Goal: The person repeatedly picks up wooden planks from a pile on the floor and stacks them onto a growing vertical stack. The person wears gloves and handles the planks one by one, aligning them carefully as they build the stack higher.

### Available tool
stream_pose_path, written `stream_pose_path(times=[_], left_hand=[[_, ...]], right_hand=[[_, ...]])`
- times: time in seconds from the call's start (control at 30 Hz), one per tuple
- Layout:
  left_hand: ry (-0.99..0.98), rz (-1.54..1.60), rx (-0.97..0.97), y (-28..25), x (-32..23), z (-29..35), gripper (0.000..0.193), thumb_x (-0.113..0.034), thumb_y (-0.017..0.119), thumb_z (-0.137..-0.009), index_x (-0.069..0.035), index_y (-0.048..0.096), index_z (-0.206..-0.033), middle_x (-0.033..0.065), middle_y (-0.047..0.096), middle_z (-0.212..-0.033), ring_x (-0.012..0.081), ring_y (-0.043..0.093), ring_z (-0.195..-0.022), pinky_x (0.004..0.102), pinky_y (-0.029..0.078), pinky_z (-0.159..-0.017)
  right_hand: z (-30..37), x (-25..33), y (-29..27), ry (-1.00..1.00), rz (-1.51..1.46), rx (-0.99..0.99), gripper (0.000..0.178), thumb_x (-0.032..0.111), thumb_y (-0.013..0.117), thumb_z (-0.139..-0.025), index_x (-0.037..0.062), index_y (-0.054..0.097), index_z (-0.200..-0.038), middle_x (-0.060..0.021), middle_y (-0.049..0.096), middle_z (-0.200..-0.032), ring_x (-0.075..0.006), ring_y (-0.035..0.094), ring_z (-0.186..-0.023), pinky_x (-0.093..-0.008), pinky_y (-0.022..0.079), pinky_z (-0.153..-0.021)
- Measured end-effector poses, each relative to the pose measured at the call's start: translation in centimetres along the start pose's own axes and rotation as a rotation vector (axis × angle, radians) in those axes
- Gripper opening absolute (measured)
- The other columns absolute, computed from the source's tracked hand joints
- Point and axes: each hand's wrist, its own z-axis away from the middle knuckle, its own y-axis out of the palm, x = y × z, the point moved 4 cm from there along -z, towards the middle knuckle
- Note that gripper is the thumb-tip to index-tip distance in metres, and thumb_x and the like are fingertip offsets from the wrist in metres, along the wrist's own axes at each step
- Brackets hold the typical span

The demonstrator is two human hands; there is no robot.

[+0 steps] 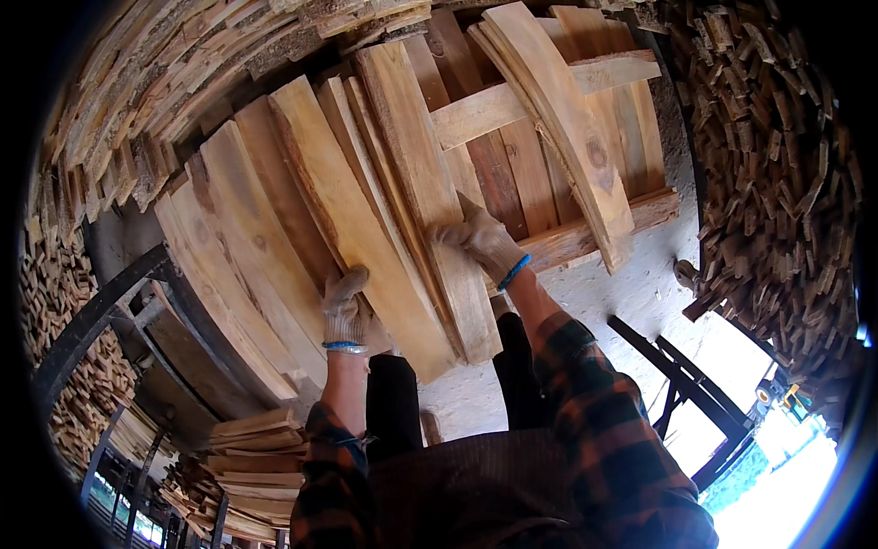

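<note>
Several planks lean together in front of me. My left hand [345, 309], in a pale knit glove with a blue cuff, grips the left edge of a yellowish plank [357, 220]; its thumb shows and its fingers are partly hidden. My right hand [480, 240], gloved alike, closes on the right edge of another plank [430, 183], thumb on its upper face. Between these two planks, narrower boards [375, 183] stand on edge, touching or nearly so. The planks' near ends hang just before my legs.
More planks [247, 238] lie to the left. To the right, a curved board [567, 128] rests across a crosspiece [494, 112] over a row of boards. Stacked wood [768, 165] rises at right and along the far side. A dark metal frame [681, 384] stands on the concrete floor [585, 302].
</note>
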Motion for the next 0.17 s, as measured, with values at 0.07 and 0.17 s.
stream_pose_path(times=[0.07,0.17], left_hand=[[-0.022,-0.058,0.055,1.2,-0.8,0.7,0.061,-0.009,0.069,-0.077,0.002,0.047,-0.132,0.0137,0.061,-0.112,0.0239,0.063,-0.098,0.0319,0.054,-0.087],[0.034,-0.099,0.137,4.3,-2.0,2.2,0.068,-0.016,0.068,-0.079,0.0,0.038,-0.138,0.0139,0.055,-0.124,0.0278,0.057,-0.112,0.0372,0.05,-0.095]], right_hand=[[1.2,3.0,0.2,-0.096,0.636,-0.166,0.098,0.009,0.074,-0.075,-0.0012,0.012,-0.15,-0.0236,0.06,-0.118,-0.0272,0.061,-0.106,-0.0306,0.048,-0.09],[4.9,8.6,-0.1,0.187,0.39,-0.291,0.089,0.017,0.076,-0.076,0.006,0.026,-0.149,-0.0242,0.051,-0.134,-0.0239,0.052,-0.123,-0.0332,0.038,-0.107]])
